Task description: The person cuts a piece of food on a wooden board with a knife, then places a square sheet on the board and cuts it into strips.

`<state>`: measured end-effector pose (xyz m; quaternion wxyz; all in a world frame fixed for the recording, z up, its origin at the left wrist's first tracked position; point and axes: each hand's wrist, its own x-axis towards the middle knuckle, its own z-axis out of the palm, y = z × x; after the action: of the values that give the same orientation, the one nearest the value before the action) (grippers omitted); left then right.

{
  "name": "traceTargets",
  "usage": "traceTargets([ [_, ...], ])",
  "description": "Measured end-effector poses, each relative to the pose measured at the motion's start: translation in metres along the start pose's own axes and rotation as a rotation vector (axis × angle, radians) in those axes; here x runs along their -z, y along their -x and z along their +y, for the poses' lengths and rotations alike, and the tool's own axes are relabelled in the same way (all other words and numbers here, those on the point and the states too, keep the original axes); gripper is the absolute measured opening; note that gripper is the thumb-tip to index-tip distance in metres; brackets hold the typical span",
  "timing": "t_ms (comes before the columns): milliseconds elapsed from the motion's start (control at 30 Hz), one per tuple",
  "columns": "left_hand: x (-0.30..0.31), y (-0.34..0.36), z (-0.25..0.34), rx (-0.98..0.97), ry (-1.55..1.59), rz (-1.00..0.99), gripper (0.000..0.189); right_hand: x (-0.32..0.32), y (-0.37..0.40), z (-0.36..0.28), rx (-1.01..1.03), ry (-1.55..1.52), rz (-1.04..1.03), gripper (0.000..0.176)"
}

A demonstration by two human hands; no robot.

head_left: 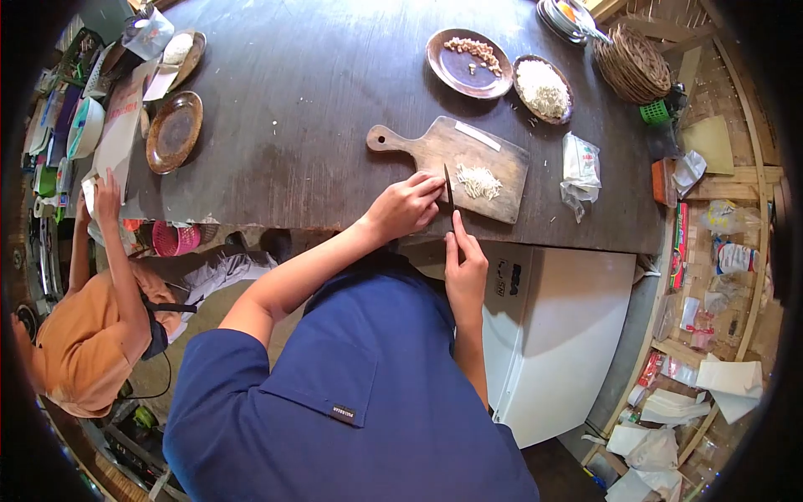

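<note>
A wooden cutting board [422,149] with a handle lies near the table's front edge. My right hand [466,255] is wrapped round the handle of a dark knife [449,186], whose blade points away from me over the board. Just left of the blade, my left hand [407,205] has its fingers bent together over the board's front edge; what they hold is hidden. Thin pale shreds [478,182] form a small heap right of the blade. A white strip [478,136] rests near the board's far edge.
Beyond the board stand a plate of brown pieces [446,74] and a plate of white shreds [544,87]. A plastic packet [580,167] lies to the right. An oval brown plate [174,132] is at left, near another person [96,335] in orange.
</note>
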<state>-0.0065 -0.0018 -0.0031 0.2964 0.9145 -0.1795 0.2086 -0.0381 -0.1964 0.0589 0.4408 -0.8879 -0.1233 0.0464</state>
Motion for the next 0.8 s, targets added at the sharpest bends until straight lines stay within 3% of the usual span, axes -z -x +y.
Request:
traceTargets([
  [667, 0.007, -0.006, 0.000, 0.076, -0.072, 0.090, 0.032, -0.003, -0.010, 0.008, -0.010, 0.055, -0.039, 0.043],
  [733, 0.005, -0.006, 0.002, 0.076, -0.050, 0.108, 0.030, -0.006, -0.021, 0.001, -0.050, -0.147, 0.033, 0.042],
  [800, 0.007, -0.010, -0.001, 0.072, 0.037, 0.124, 0.027, 0.003, -0.019, -0.004, 0.071, -0.065, 0.144, 0.043],
])
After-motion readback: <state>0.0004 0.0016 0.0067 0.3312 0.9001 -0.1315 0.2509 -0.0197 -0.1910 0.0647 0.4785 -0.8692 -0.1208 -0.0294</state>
